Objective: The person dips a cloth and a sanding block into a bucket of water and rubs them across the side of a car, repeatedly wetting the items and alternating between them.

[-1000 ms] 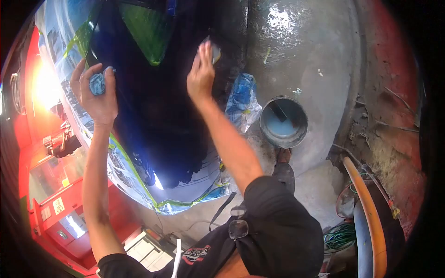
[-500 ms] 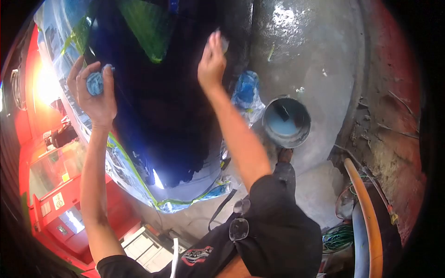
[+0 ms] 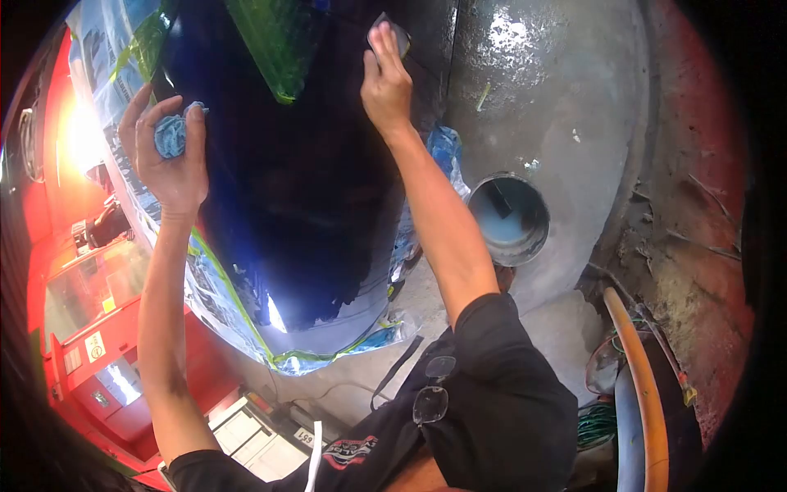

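Observation:
A glossy dark blue car panel [image 3: 295, 205] fills the middle of the view, with masking film [image 3: 225, 307] and green tape along its edge. My left hand [image 3: 174, 176] is closed around a crumpled light blue cloth [image 3: 170, 137], its outer fingers spread near the panel's left edge. At the panel's upper right, my right hand [image 3: 388, 94] lies with fingers together on a small grey sheet [image 3: 402, 38] that looks like sandpaper. Most of the sheet is hidden under the fingers. A green-masked triangular patch [image 3: 279, 53] lies between my hands.
A bucket [image 3: 543, 234] of cloudy liquid with a dark flat piece in it stands on the wet grey floor [image 3: 566, 98], right of the panel. An orange hose [image 3: 643, 385] runs at lower right. A red machine or cabinet [image 3: 90, 328] stands at left.
My right hand has moved up and slightly right along the panel with the grey sheet. My left hand still holds the cloth and has barely shifted.

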`<state>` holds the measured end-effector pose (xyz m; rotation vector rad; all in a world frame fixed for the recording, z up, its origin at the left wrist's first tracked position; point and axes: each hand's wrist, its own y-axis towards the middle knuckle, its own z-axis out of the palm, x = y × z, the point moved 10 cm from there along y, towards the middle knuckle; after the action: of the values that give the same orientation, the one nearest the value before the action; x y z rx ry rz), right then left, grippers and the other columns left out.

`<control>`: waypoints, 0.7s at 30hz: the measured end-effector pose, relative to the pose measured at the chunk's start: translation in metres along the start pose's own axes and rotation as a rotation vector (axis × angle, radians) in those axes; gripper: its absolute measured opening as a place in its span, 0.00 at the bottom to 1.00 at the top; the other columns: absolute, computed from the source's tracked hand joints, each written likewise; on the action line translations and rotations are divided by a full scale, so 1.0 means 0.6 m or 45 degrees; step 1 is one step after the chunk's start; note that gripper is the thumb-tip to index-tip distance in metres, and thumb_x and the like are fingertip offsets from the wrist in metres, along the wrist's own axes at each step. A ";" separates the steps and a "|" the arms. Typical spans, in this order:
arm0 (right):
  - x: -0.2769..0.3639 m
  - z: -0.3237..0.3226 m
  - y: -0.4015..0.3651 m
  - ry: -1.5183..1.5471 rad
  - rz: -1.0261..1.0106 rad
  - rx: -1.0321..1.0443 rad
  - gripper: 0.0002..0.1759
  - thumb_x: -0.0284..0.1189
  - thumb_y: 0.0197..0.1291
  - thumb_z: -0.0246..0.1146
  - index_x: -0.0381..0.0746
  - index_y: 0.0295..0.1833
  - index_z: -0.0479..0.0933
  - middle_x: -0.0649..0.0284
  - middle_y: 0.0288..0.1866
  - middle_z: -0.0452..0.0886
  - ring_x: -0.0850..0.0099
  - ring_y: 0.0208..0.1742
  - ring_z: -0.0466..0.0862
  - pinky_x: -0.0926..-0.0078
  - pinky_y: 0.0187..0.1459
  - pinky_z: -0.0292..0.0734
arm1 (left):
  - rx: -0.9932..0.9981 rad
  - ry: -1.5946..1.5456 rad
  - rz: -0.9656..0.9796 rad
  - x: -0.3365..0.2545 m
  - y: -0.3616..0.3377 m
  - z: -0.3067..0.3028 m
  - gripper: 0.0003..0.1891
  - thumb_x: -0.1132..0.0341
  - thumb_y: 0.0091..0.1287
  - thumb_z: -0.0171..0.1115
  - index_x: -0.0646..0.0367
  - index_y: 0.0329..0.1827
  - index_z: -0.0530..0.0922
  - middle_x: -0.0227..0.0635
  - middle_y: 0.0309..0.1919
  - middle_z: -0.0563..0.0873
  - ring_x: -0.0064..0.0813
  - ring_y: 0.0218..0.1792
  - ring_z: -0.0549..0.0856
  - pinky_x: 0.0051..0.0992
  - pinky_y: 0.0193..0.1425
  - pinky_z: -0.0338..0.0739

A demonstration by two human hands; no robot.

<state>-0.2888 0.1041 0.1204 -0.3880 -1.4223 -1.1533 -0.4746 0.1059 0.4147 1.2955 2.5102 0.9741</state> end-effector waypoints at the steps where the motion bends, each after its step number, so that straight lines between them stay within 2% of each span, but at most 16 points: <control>1: -0.009 -0.010 -0.023 0.014 -0.034 0.035 0.21 0.19 0.74 0.61 0.31 0.71 0.78 0.39 0.78 0.73 0.42 0.81 0.70 0.54 0.79 0.69 | -0.005 0.008 0.009 0.002 0.002 -0.002 0.12 0.67 0.66 0.79 0.56 0.50 0.87 0.49 0.64 0.84 0.46 0.69 0.79 0.42 0.74 0.72; 3: -0.007 -0.005 -0.033 -0.006 -0.100 0.015 0.22 0.19 0.71 0.64 0.31 0.70 0.79 0.41 0.77 0.75 0.43 0.80 0.72 0.55 0.79 0.70 | -0.011 -0.001 0.005 0.005 0.004 -0.003 0.12 0.67 0.66 0.79 0.56 0.50 0.88 0.48 0.65 0.84 0.45 0.69 0.80 0.41 0.74 0.72; 5: 0.030 0.016 0.017 0.019 -0.211 0.002 0.23 0.19 0.70 0.66 0.31 0.70 0.79 0.42 0.77 0.76 0.42 0.80 0.73 0.54 0.78 0.70 | -0.019 -0.019 0.010 0.002 0.001 -0.002 0.12 0.66 0.67 0.79 0.56 0.51 0.88 0.48 0.65 0.84 0.44 0.68 0.80 0.41 0.74 0.71; 7: 0.057 0.044 0.056 0.130 -0.305 0.164 0.23 0.20 0.69 0.66 0.31 0.69 0.78 0.42 0.76 0.76 0.40 0.78 0.73 0.52 0.77 0.71 | -0.020 -0.043 0.024 0.000 -0.001 0.000 0.11 0.65 0.69 0.77 0.56 0.52 0.88 0.47 0.65 0.84 0.43 0.68 0.80 0.40 0.76 0.70; 9: 0.067 0.032 0.042 0.083 -0.339 0.254 0.26 0.20 0.69 0.66 0.31 0.72 0.76 0.42 0.79 0.73 0.41 0.80 0.71 0.52 0.78 0.69 | -0.014 -0.024 0.025 0.002 -0.006 0.001 0.12 0.65 0.68 0.78 0.55 0.52 0.88 0.46 0.65 0.84 0.43 0.68 0.80 0.40 0.74 0.71; 12: 0.076 0.009 -0.070 -0.029 -0.264 0.294 0.32 0.20 0.69 0.66 0.31 0.78 0.71 0.42 0.84 0.67 0.44 0.85 0.64 0.52 0.83 0.62 | -0.034 -0.012 0.036 0.000 0.002 -0.003 0.12 0.66 0.66 0.80 0.55 0.50 0.88 0.47 0.64 0.84 0.43 0.66 0.81 0.40 0.71 0.74; 14: 0.120 0.003 -0.129 -0.043 -0.216 0.329 0.31 0.21 0.70 0.66 0.31 0.77 0.72 0.41 0.83 0.68 0.45 0.85 0.65 0.52 0.83 0.62 | -0.038 0.011 0.059 0.002 0.001 -0.004 0.13 0.66 0.65 0.80 0.55 0.50 0.88 0.47 0.64 0.84 0.45 0.67 0.81 0.41 0.73 0.73; 15: 0.126 0.006 -0.131 -0.062 -0.217 0.320 0.30 0.21 0.70 0.66 0.31 0.76 0.73 0.41 0.82 0.69 0.45 0.85 0.66 0.52 0.83 0.62 | -0.031 0.036 0.070 0.001 0.002 -0.003 0.13 0.66 0.65 0.80 0.55 0.50 0.88 0.47 0.64 0.84 0.45 0.68 0.80 0.42 0.73 0.73; 18: 0.094 0.040 -0.003 -0.025 -0.291 0.157 0.24 0.23 0.73 0.64 0.30 0.73 0.76 0.42 0.76 0.77 0.43 0.79 0.73 0.51 0.80 0.66 | -0.045 -0.082 0.031 0.007 -0.001 -0.003 0.12 0.66 0.65 0.80 0.55 0.49 0.88 0.48 0.64 0.84 0.46 0.68 0.80 0.42 0.74 0.72; 21: 0.124 0.049 -0.034 -0.193 -0.120 0.092 0.25 0.27 0.77 0.60 0.27 0.74 0.73 0.37 0.78 0.73 0.40 0.81 0.69 0.46 0.81 0.62 | -0.055 -0.047 0.020 0.007 -0.002 -0.003 0.12 0.66 0.65 0.80 0.55 0.49 0.88 0.47 0.64 0.84 0.46 0.68 0.80 0.42 0.73 0.72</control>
<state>-0.3395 0.0900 0.1842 -0.3673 -1.6247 -1.1643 -0.4787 0.1077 0.4159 1.3103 2.4411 0.9929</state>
